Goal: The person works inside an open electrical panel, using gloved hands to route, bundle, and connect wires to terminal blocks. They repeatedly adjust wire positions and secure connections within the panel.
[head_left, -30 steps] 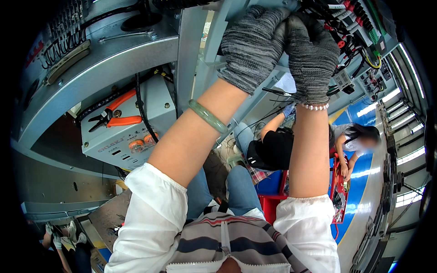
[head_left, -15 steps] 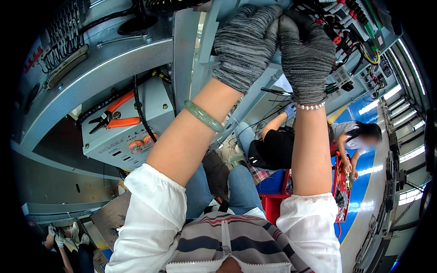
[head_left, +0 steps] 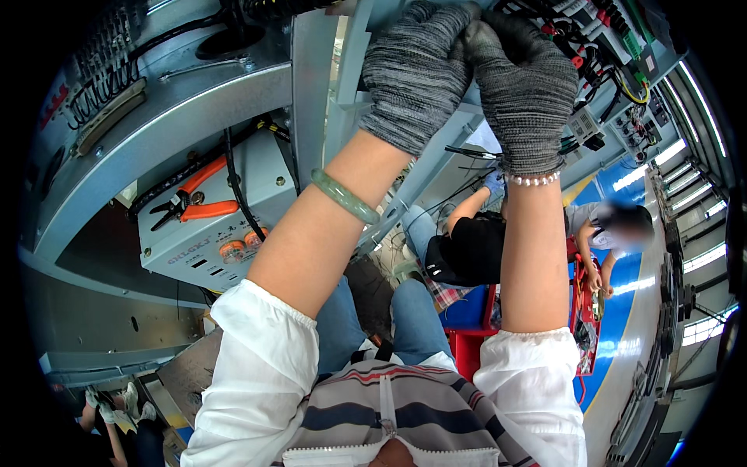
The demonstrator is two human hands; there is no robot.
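Left hand [head_left: 416,78] and right hand [head_left: 525,93] are both raised to the top of my view, thumb sides turned inward, the gloved fingers meeting or nearly so. Fingertips hidden by the gloves and the upper edge; I cannot tell whether either hand is clamped on anything.

Position of work: wire bundle [head_left: 595,78] lies just right of my right hand, fixed in a cabinet; contact cannot be determined. Pale blue-grey metal post [head_left: 354,70] stands just left of my left hand.

Materials: gloves are ribbed knit, mottled grey and black. Green bangle [head_left: 345,196], smooth and polished, sits on my left forearm; pearly bead bracelet [head_left: 534,180] rounds my right wrist. Wires are thin and mostly black, with red connector ends; a yellow-green wire [head_left: 640,93] loops below green terminal blocks [head_left: 632,45]. At left, a bare metal shelf carries a slim wrench [head_left: 206,68]. Lower down, cutting pliers [head_left: 210,208] with orange handles rest on a light grey box [head_left: 257,183], beside a black cable [head_left: 236,179].

Markings: the box bears reddish lettering and smaller dark print, near two round orange-red fittings [head_left: 232,251].
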